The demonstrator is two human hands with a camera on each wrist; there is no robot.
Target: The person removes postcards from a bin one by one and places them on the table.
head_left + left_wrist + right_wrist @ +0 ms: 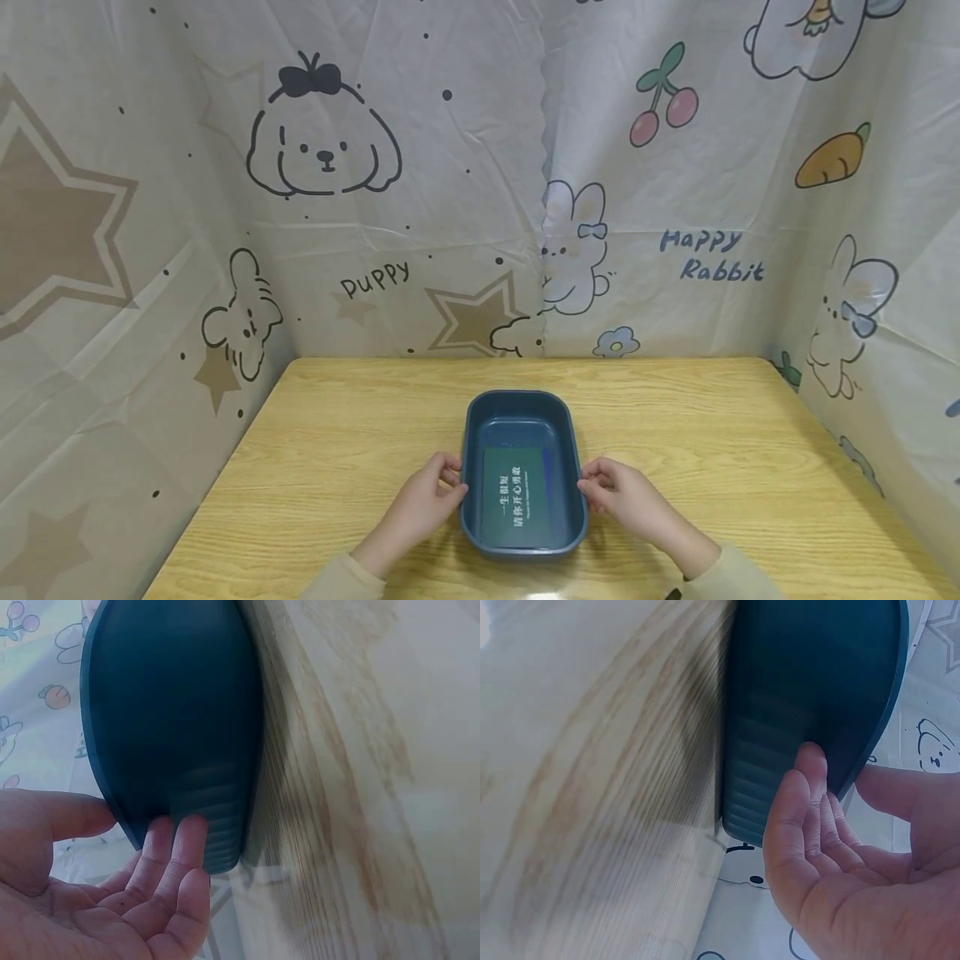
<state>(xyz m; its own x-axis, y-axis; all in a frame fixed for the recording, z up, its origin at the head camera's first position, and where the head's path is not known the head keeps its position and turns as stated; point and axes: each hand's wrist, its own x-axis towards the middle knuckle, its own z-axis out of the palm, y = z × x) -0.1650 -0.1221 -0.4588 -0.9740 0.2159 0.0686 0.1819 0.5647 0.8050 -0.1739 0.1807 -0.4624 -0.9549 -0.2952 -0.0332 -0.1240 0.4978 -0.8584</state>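
A deep dark-blue plastic bin with rounded corners stands on the table in the head view. Inside lies a flat dark-green booklet or card with white lettering, a bright blue strip along its right side. My left hand holds the bin's left side, thumb at the rim and fingertips against the outer wall. On the opposite side, my right hand grips in the same way. Both wrist views show the ribbed outer wall of the bin, with the left fingers and right fingers touching it.
The wood-grain table extends around the bin on every side. Behind it and along both sides hangs a pale curtain printed with cartoon animals, stars and fruit. Light-coloured sleeves cover the forearms.
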